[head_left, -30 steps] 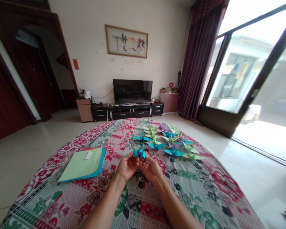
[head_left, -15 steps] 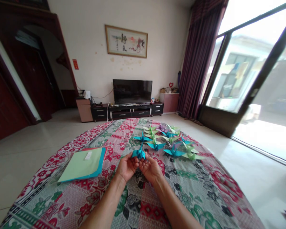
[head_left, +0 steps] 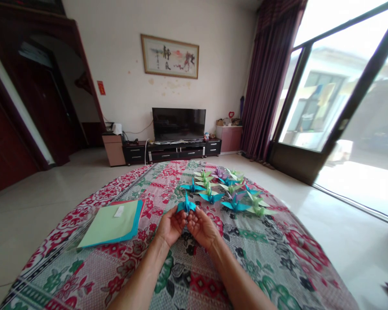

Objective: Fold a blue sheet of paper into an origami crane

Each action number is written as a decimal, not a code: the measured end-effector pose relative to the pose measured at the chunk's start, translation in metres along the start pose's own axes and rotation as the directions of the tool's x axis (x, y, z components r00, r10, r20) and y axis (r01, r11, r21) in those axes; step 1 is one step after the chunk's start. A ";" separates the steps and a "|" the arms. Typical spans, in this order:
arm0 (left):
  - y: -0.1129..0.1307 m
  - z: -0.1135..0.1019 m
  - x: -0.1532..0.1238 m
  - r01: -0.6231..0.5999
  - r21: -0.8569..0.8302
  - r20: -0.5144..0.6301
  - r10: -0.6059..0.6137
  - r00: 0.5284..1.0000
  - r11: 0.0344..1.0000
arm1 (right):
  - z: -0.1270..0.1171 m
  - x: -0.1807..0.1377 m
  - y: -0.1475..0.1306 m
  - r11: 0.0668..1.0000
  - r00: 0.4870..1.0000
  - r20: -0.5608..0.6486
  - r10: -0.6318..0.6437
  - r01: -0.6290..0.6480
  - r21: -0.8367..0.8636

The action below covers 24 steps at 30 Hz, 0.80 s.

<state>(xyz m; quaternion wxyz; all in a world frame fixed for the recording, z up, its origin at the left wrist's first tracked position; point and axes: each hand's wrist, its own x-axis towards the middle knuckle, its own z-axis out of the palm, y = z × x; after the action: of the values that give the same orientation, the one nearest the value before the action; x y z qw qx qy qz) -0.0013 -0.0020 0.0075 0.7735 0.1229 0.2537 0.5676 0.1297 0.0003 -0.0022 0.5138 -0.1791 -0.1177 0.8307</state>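
A blue origami crane (head_left: pixel 186 205) is between my two hands, its pointed tip standing up and its wings spread sideways. My left hand (head_left: pixel 172 224) pinches the left wing, and my right hand (head_left: pixel 201 224) grips the right one. Both sets of fingers curl under the paper, so its underside is hidden. Just beyond, a group of folded cranes stands on the cloth: a blue crane (head_left: pixel 192 187) and another blue crane (head_left: pixel 211 197) are nearest, with a green crane (head_left: pixel 259 209) at the right.
The round table has a flowered tablecloth (head_left: pixel 187 284). To the left lies a stack of coloured paper sheets (head_left: pixel 111 224), green on top, with a small white slip (head_left: pixel 119 211). Across the room a television (head_left: pixel 179 124) stands on a low cabinet; a glass door (head_left: pixel 310 103) is at the right.
The crane's upright tip, slanting right before, now points nearly straight up. Both hands keep their hold, with only a slight shift. The paper stack and other cranes stay put.
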 end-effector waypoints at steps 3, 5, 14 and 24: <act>0.000 -0.002 0.002 -0.002 0.019 -0.012 0.002 1.000 1.000 | 0.001 0.000 -0.001 1.000 0.999 -0.046 0.014 -0.015 -0.005; 0.000 -0.003 0.003 -0.016 0.028 -0.027 0.017 0.999 0.999 | 0.001 0.001 -0.001 1.000 0.997 -0.082 -0.003 0.001 -0.018; 0.005 -0.006 0.006 -0.028 0.069 -0.095 0.035 0.995 0.997 | -0.001 0.003 -0.004 0.996 0.992 -0.115 -0.046 0.036 -0.087; 0.007 -0.006 0.004 -0.019 0.094 -0.102 0.028 0.994 0.995 | -0.001 0.001 -0.008 0.994 0.994 -0.105 -0.016 0.005 -0.109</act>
<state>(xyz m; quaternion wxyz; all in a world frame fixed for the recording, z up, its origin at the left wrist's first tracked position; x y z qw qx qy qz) -0.0095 0.0039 0.0045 0.7461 0.1325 0.3180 0.5698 0.1362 0.0049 0.0000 0.5131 -0.2497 -0.1363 0.8098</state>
